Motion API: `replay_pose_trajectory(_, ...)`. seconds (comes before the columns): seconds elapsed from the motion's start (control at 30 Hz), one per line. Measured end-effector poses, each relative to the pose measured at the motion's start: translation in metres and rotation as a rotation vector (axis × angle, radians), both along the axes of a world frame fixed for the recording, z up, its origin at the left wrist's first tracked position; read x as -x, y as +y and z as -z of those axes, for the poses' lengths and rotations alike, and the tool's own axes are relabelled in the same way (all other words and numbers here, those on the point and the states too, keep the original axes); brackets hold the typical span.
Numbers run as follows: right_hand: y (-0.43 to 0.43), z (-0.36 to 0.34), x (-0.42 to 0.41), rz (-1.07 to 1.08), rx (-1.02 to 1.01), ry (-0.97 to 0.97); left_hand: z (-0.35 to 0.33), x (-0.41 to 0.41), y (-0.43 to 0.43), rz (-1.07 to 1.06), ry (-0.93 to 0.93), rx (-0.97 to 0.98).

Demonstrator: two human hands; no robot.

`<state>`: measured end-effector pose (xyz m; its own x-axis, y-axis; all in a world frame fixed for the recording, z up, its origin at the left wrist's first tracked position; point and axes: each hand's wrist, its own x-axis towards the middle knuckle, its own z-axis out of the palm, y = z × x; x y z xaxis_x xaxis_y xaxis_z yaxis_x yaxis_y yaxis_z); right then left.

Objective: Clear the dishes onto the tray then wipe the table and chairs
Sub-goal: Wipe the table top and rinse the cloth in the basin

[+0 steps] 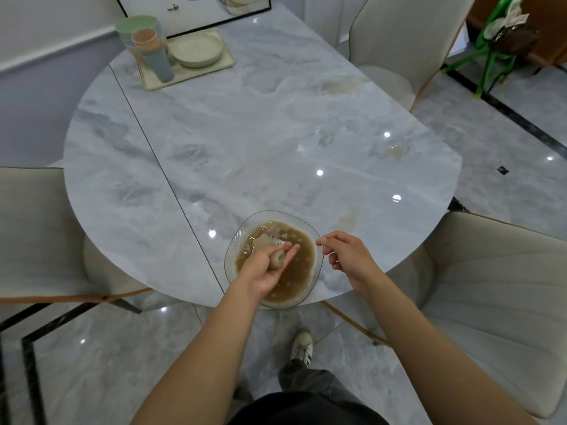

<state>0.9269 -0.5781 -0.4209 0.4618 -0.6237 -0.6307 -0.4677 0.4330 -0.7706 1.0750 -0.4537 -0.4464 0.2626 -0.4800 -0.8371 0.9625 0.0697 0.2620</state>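
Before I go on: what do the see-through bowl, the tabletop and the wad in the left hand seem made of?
Clear ribbed bowl: glass or clear plastic; the surface beneath shows through its rim. Grey-veined tabletop: polished marble or stone-look slab, mirroring ceiling lights. Beige wad gripped by the left hand: soaked cloth or paper, I cannot tell which.

Open tabletop [260,133] btwn bowl [230,256] & tray [196,73]; chairs [491,286] flank.

table [276,124]: grey-white marble | bowl [245,231]: clear, brown liquid | tray [184,78]: cream | chairs [497,271]: beige
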Motion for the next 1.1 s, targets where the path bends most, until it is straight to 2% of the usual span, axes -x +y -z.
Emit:
replay_pose_trajectory(0.13,-0.010,0.004,-0.003,0.047,-0.042,-0.024,0.002,-0.001,-0.010,0.021,-0.053,-0.101)
replay_pose_trajectory(0.43,-0.028,0.009,-0.010,0.125,-0.071,-0.028,0.001,-0.008,-0.018,0.115,-0.034,-0.111)
replay_pose_trajectory(1.1,-0.029,0.027,-0.007,0.170,-0.124,0.012,0.004,-0.003,-0.042,0.315,-0.286,-0.321)
